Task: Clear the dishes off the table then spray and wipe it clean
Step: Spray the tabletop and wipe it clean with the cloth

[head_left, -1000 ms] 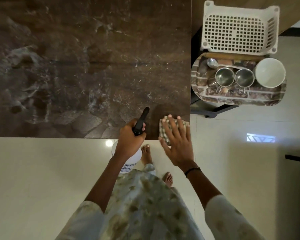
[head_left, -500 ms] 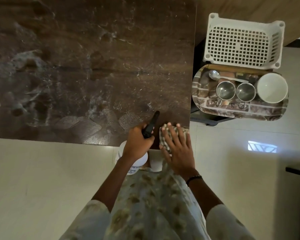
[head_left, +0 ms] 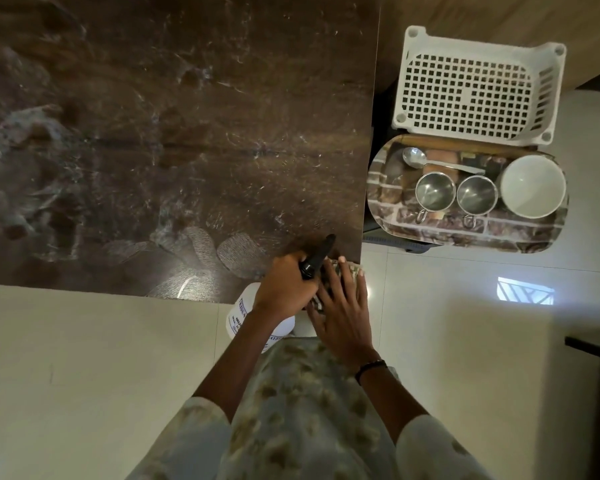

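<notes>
The dark brown marble-patterned table (head_left: 174,140) fills the upper left, with wet streaks near its front edge. My left hand (head_left: 284,285) grips the black trigger head of a white spray bottle (head_left: 253,317) at the table's near right corner; the nozzle points over the tabletop. My right hand (head_left: 340,306) lies with straight fingers on a checked cloth (head_left: 349,268) at that same corner, and covers most of it. To the right, off the table, a patterned tray (head_left: 465,230) carries two steel cups (head_left: 435,192) (head_left: 477,195), a white bowl (head_left: 532,187) and a spoon (head_left: 430,161).
A white perforated plastic basket (head_left: 475,88) sits behind the tray on a low stand. Pale floor tiles (head_left: 84,375) surround the table. A dark edge (head_left: 593,348) shows at the far right.
Both hands have drawn closer together at the table's near right corner. My right hand has slid the cloth back toward the edge, beside the sprayer.
</notes>
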`<state>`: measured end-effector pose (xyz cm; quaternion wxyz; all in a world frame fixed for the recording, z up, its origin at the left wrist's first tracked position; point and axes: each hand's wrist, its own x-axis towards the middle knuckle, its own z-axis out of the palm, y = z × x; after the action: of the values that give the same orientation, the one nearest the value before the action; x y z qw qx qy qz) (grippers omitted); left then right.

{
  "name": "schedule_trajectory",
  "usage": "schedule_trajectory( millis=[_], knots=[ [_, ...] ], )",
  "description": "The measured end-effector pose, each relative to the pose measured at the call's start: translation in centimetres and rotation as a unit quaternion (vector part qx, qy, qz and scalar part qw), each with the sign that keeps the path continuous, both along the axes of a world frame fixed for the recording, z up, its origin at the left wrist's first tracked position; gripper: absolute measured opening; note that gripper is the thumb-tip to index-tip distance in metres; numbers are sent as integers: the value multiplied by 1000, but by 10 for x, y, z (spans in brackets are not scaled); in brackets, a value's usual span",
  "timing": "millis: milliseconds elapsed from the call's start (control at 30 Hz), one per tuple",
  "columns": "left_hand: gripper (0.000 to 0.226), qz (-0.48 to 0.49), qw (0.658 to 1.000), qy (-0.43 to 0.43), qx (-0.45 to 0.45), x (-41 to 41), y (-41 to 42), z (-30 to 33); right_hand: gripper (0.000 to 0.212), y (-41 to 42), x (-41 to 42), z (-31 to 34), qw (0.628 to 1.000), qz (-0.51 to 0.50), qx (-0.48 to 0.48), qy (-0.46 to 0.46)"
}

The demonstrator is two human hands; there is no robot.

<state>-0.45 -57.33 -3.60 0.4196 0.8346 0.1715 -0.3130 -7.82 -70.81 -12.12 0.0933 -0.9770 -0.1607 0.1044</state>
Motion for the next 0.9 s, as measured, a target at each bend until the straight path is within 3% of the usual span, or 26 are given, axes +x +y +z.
schedule_trajectory(
  millis=[167, 233, 333, 433, 567, 733, 900],
  knots=[
    [9, 51, 998, 16, 19, -1, 7, 4, 69, -2, 0, 0, 1000, -6, 22, 15],
    [15, 71, 997, 16, 23, -1, 11, 4, 68, -6, 4, 1, 1000, -3, 25, 18],
    [7, 82, 996, 9, 12, 1, 17, 3, 63, -14, 19, 4, 999, -25, 32, 22],
    [23, 88, 996, -10, 7, 3, 23, 2, 61, -16, 47, 3, 998, -54, 37, 20],
    [19, 134, 990, -31, 12, 6, 30, 3, 62, 11, 109, 0, 996, -78, 35, -4],
    [21, 154, 987, -47, 16, 11, 35, 8, 62, 44, 110, -3, 998, 6, 58, 25],
    [13, 133, 990, -45, 25, 15, 38, 8, 63, -12, 83, -5, 996, 74, 39, 22]
  ],
)
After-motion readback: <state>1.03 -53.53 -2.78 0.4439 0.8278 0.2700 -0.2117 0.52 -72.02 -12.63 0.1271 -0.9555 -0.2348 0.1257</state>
